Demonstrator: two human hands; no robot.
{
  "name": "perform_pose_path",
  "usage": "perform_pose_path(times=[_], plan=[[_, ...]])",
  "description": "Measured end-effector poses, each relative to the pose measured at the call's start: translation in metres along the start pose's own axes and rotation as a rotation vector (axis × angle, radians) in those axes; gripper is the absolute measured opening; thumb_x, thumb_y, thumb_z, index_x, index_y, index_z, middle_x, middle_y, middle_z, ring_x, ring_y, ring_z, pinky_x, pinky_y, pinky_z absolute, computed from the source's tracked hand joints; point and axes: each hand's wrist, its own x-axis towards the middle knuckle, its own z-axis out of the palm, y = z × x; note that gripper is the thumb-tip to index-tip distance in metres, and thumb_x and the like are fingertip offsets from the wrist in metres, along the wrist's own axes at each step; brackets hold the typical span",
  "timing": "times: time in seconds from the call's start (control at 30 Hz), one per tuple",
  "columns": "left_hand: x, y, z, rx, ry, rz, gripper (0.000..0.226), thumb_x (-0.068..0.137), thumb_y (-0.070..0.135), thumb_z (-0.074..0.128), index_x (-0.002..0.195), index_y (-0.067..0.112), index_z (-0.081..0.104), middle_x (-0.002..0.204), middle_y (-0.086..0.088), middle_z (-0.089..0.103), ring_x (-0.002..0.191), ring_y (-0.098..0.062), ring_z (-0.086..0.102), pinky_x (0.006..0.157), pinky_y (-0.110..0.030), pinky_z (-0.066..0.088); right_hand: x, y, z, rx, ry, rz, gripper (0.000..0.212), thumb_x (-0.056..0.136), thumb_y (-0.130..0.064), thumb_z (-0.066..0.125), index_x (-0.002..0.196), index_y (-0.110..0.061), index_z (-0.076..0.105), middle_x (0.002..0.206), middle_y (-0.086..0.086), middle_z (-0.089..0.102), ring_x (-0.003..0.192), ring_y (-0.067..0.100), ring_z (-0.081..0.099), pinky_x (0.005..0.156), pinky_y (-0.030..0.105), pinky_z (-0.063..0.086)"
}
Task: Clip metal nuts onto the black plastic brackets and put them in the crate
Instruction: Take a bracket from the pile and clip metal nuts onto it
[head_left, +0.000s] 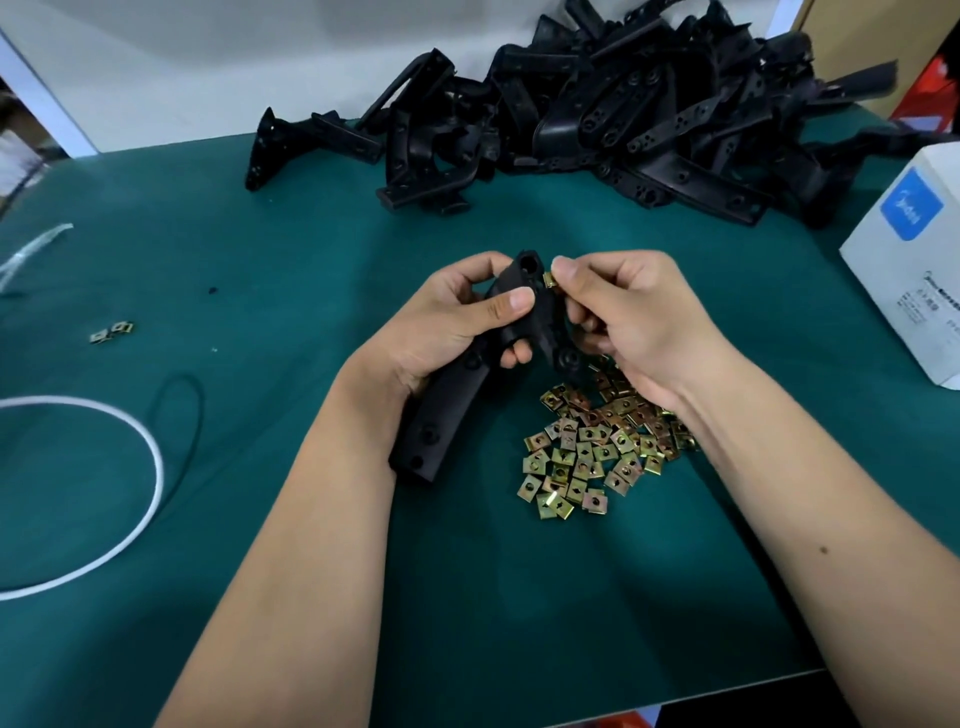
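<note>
Green-matted table (260, 249) against a white wall. Left hand (452, 322), grip wrapped around a black bracket (447, 410) above the mat. Right hand (628, 322), grip pinching a brass nut (549, 281) at the bracket's top end. Loose nuts (592, 457) heaped below; bracket pile (597, 114) at the back. White box (909, 260) right, white cord (150, 467) left, 2 stray nuts (111, 332) nearby.

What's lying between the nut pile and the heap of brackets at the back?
In the head view, only the hands: left hand gripping a bracket, right hand pinching a nut. Beyond them, bare green mat.
</note>
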Motion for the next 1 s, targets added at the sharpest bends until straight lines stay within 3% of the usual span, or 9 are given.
perform_pose_path(times=[0.4, 0.53, 0.67, 1.0], plan=[[-0.0004, 0.0003, 0.0019, 0.028, 0.001, -0.014, 0.021, 0.092, 0.016, 0.07, 0.101, 0.007, 0.053, 0.067, -0.008, 0.066, 0.054, -0.019, 0.064, 0.053, -0.024, 0.054, 0.0018, 0.0053, -0.0024, -0.034, 0.0, 0.006, 0.031, 0.105, -0.016, 0.059, 0.074, -0.01, 0.064, 0.059, -0.003, 0.046, 0.053, 0.007, 0.038, 0.042, 0.018, 0.03], [-0.0008, 0.0014, 0.0023, 0.034, -0.012, -0.02, 0.031, 0.083, 0.026, 0.076, 0.1, 0.008, 0.057, 0.072, -0.013, 0.067, 0.056, -0.02, 0.064, 0.054, -0.025, 0.054, 0.0019, 0.0026, -0.0066, -0.089, -0.048, -0.006, 0.029, 0.104, -0.014, 0.06, 0.077, -0.007, 0.067, 0.057, -0.004, 0.047, 0.053, 0.007, 0.038, 0.043, 0.018, 0.03], [0.0006, 0.001, 0.0028, 0.045, -0.005, -0.039, 0.02, 0.092, 0.017, 0.071, 0.101, 0.007, 0.056, 0.075, -0.013, 0.068, 0.057, -0.021, 0.065, 0.054, -0.025, 0.055, 0.0021, 0.0011, -0.007, -0.085, -0.039, 0.005, 0.028, 0.103, -0.015, 0.061, 0.076, -0.006, 0.066, 0.055, -0.003, 0.047, 0.05, 0.007, 0.037, 0.041, 0.017, 0.028], [0.0018, -0.0004, 0.0072, 0.075, 0.061, 0.0, 0.021, 0.084, 0.018, 0.072, 0.095, 0.009, 0.057, 0.067, -0.01, 0.065, 0.055, -0.02, 0.066, 0.052, -0.024, 0.054, 0.0022, 0.0062, -0.0038, -0.176, 0.033, -0.061, 0.036, 0.102, -0.026, 0.064, 0.074, -0.003, 0.068, 0.052, -0.003, 0.042, 0.045, 0.01, 0.033, 0.041, 0.019, 0.027]])
